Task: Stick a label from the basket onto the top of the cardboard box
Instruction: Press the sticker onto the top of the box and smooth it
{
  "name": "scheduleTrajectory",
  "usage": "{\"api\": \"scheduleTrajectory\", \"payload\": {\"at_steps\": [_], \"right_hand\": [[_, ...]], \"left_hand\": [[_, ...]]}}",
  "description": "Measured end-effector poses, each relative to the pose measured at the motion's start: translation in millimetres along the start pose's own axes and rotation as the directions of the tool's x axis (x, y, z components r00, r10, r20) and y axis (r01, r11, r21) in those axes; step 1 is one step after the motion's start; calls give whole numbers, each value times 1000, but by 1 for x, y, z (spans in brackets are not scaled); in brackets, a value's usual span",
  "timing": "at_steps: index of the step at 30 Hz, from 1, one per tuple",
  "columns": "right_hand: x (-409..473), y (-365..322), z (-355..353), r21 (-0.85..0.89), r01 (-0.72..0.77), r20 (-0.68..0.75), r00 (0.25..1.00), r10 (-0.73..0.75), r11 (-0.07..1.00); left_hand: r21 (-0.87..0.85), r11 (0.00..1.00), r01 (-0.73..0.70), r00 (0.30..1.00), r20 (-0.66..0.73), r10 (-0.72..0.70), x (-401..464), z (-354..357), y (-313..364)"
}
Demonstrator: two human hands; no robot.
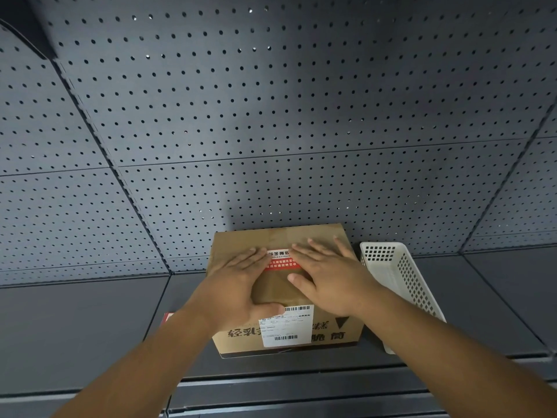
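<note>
Both hands flat, palms down, side by side.
The left hand (pixel 241 285) and right hand (pixel 328 279) lie with fingers spread and pointing away, thumbs angled inward toward each other; both bare forearms reach forward from below.

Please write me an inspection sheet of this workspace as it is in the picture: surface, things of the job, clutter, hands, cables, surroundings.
Surface: dark grey metal shelf, box and basket standing on it.
Job's things: brown cardboard box; red-and-white label lying on its top; white perforated plastic basket to its right, contents not visible.
Clutter: small red-edged item left of the box, mostly hidden.
Hands: left hand and right hand flat on the box top, at the label's ends.
Cables: nothing seen.
Surroundings: dark grey pegboard wall.
</note>
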State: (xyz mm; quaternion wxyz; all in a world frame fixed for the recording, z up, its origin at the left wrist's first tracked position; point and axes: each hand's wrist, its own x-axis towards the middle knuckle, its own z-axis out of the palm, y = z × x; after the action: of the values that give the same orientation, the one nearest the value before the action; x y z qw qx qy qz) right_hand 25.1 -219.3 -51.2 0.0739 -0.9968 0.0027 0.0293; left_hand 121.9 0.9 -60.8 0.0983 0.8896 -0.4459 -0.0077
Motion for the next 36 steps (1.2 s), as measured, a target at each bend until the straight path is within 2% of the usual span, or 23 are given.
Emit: {"api": "scheduleTrajectory", "payload": {"at_steps": [8, 14, 25, 32, 36], "right_hand": [[-8, 2, 6, -22, -16, -61, 998, 15, 1000], [-15, 2, 8, -1, 88, -73, 993, -88, 996], [-24, 7, 6, -14, 59, -115, 992, -61, 998], [-34, 12, 13, -20, 17, -177, 984, -20, 1000], [-36, 7, 13, -7, -12, -191, 981, 10, 1000]], "left_hand": [[-34, 999, 28, 993, -118, -32, -4, 7, -2], [-16, 999, -51, 992, -119, 49, -4, 11, -6], [18, 1000, -20, 989, -149, 22, -6, 14, -4], [66, 998, -6, 953, -301, 25, -12, 22, -1], [81, 996, 43, 964, -265, -20, -15, 23, 1]]}}
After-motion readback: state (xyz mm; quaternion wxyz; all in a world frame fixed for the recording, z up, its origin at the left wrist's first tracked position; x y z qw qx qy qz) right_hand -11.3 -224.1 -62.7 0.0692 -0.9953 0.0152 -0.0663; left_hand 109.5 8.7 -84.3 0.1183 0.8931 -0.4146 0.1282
